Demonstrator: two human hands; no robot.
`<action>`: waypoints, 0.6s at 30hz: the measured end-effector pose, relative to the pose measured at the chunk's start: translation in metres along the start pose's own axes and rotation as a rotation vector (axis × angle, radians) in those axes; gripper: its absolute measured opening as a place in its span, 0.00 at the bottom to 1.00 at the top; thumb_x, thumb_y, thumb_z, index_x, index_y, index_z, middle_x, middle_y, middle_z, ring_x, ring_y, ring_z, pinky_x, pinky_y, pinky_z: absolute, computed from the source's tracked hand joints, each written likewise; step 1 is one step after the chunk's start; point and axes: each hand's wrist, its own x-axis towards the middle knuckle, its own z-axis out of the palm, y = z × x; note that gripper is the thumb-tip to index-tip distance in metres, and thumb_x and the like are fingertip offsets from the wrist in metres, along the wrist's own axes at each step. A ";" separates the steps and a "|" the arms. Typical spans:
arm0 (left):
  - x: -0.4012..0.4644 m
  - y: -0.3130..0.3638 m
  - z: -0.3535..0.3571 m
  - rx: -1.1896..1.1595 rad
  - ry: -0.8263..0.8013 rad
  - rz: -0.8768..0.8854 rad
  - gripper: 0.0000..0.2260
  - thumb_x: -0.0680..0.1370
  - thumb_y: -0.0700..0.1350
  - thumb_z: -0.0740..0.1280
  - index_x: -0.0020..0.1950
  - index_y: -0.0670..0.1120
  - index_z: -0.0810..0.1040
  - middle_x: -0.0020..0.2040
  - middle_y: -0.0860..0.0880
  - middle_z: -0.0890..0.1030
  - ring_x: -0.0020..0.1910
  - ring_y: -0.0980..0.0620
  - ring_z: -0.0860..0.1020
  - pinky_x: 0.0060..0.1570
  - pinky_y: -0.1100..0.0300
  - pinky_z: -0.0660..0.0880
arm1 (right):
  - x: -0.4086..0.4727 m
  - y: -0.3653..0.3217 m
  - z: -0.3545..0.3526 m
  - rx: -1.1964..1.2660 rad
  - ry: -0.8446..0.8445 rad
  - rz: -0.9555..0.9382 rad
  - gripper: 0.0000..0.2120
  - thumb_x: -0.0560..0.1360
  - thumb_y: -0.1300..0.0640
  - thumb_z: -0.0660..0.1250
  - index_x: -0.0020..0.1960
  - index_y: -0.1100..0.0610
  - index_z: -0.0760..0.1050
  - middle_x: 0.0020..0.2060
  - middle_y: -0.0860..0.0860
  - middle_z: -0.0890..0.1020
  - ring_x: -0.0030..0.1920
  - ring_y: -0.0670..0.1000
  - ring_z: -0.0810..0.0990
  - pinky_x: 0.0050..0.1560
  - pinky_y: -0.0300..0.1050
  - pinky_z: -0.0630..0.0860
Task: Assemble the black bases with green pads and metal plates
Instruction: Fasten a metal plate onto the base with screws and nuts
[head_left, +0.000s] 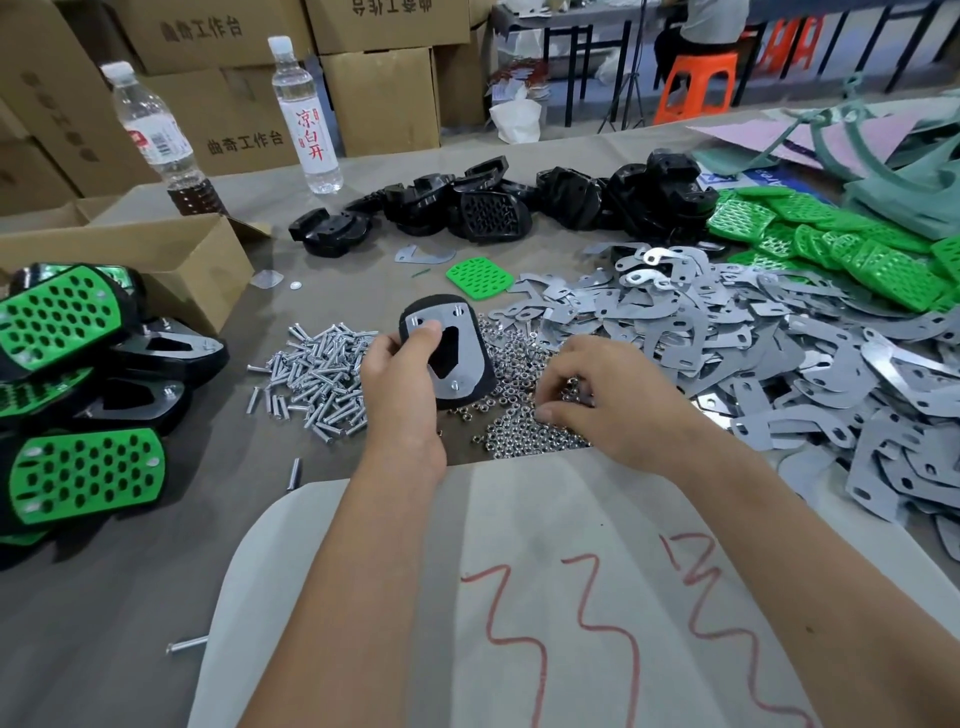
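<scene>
The left hand (402, 364) holds a black plastic base (467, 353) tilted above the grey surface (130, 597), thumb pressed on the flat grey metal plate (462, 332) that lies on the base's upturned face; its grip is closed round the base's left edge. The right hand (597, 395) reaches into a heap of small silver nuts (519, 431) just right of the base, fingers curled down with the tips in the nuts; whether they pinch one cannot be told.

Left of the held base lies a pile of silver screws (317, 379). A broad heap of loose grey metal plates (753, 338) spreads to the right, and beyond it a pile of perforated green pads (831, 244); one single green pad (479, 278) lies apart, just beyond the held base. A pile of bare black bases (519, 202) sits further back. At the far left, finished bases with green pads fitted (67, 364) are stacked beside an open cardboard box (156, 260). Two clear plastic bottles (306, 114) stand behind.
</scene>
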 end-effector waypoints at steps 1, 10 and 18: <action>-0.001 0.000 0.000 0.013 -0.006 -0.004 0.08 0.79 0.43 0.71 0.42 0.48 0.74 0.32 0.53 0.82 0.29 0.55 0.80 0.28 0.64 0.74 | 0.000 0.000 0.001 0.000 0.016 0.002 0.07 0.74 0.51 0.78 0.42 0.42 0.80 0.43 0.42 0.76 0.43 0.38 0.71 0.46 0.43 0.66; -0.008 0.001 0.005 0.079 -0.079 -0.007 0.05 0.78 0.42 0.72 0.51 0.44 0.77 0.44 0.42 0.84 0.42 0.44 0.82 0.46 0.46 0.81 | 0.002 0.000 0.005 -0.044 0.041 0.014 0.09 0.76 0.52 0.76 0.41 0.46 0.76 0.42 0.42 0.75 0.42 0.38 0.71 0.44 0.41 0.66; -0.013 0.003 0.008 0.175 -0.189 0.008 0.04 0.78 0.40 0.71 0.45 0.45 0.77 0.42 0.43 0.83 0.40 0.45 0.81 0.47 0.44 0.79 | 0.002 -0.002 -0.002 0.593 0.420 0.055 0.06 0.76 0.64 0.76 0.46 0.54 0.84 0.37 0.51 0.84 0.36 0.47 0.79 0.42 0.46 0.81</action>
